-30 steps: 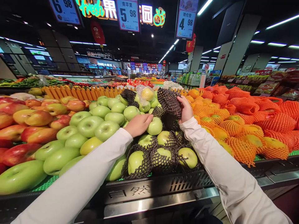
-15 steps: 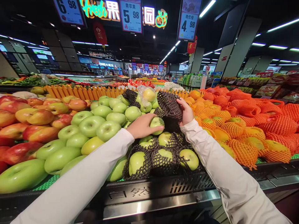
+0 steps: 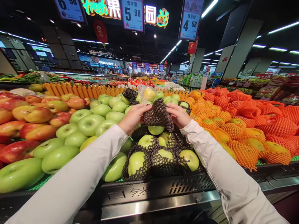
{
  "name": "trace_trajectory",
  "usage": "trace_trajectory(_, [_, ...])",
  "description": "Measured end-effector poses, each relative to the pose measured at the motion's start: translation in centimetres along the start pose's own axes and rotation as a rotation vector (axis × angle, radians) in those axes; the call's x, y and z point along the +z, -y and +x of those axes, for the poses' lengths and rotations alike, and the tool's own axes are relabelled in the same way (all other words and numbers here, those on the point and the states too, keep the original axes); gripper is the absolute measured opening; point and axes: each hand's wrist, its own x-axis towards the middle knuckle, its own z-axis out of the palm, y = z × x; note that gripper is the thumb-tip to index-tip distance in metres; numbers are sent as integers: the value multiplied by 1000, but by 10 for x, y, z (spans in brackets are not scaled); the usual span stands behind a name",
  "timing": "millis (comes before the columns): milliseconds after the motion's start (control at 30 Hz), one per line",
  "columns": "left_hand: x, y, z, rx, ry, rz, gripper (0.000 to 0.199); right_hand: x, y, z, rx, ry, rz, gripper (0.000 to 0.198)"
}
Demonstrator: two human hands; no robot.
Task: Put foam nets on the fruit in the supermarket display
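A crumpled black foam fruit net (image 3: pixel 158 115) is stretched between my two hands above the apples. My left hand (image 3: pixel 133 117) pinches its left edge, thumb and fingers closed. On the other side my right hand (image 3: pixel 179 115) grips the net's right edge. Just below the net a green apple (image 3: pixel 156 130) shows its lower part; its top is hidden. Nearer me lie several green apples wrapped in black nets, among them a netted apple (image 3: pixel 137 163) at the front. Bare green apples (image 3: pixel 91 124) are heaped to the left of my left hand.
Red-yellow apples (image 3: pixel 38 115) fill the far left. Oranges in orange nets (image 3: pixel 243 151) and fruit in red nets (image 3: pixel 277 124) lie on the right. A black crate rim (image 3: pixel 158 186) runs along the front. Behind stands a low orange picket fence (image 3: pixel 77 91), with a bagged yellow fruit (image 3: pixel 149 93) before it.
My left hand has let go of the green apple and now holds the net. My right hand has brought the net left and slightly down, over the apple.
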Motion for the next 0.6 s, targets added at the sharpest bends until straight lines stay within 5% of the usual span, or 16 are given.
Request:
trace_trajectory(133, [-5,14,8,-77,-106,463,23,-7,-5,4,183,-13,-143,19])
trace_trajectory(267, [-3,27,11,27,-171,903,11,-12,-12,4,20,-55,-441,19])
trace_trajectory(600, [7,15,0,-57,-205,1212,29,-2,-15,2,-154,-157,-1265,29])
